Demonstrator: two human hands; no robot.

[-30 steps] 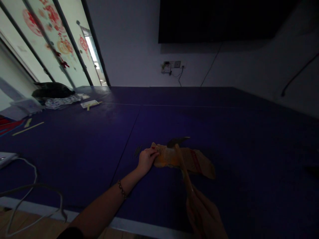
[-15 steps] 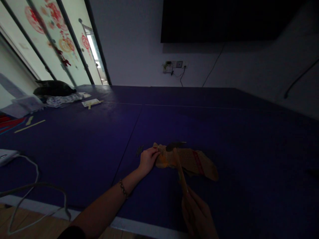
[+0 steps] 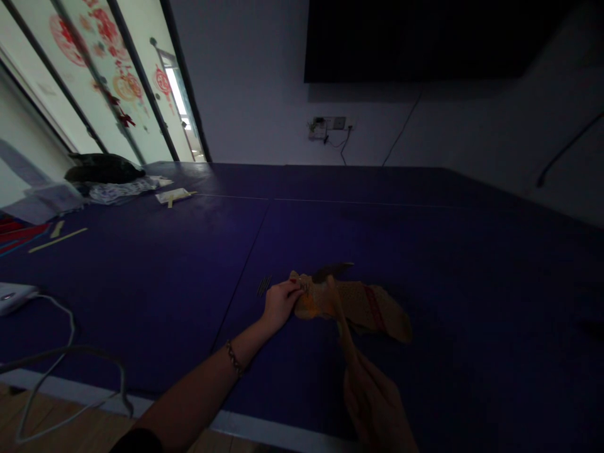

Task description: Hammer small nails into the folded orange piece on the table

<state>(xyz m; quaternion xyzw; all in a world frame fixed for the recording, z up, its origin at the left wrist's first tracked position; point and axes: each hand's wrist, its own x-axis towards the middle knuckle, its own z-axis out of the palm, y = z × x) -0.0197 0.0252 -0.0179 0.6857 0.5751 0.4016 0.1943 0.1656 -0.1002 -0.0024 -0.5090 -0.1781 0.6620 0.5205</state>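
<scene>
The brown sheet (image 3: 356, 306) is red-banded, the tabletop (image 3: 358, 236) deep purple.

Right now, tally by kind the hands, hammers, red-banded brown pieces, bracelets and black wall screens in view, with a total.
Hands: 2, the left hand and the right hand
Hammer: 1
Brown piece with a red band: 1
Bracelet: 1
Black wall screen: 1
Total: 6

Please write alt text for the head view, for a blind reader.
A person's right hand holds a wooden-handled hammer above or against a brown piece with a red band, while the left hand touches the piece's left end. Thin dark rods lie nearby on a purple table.
</scene>
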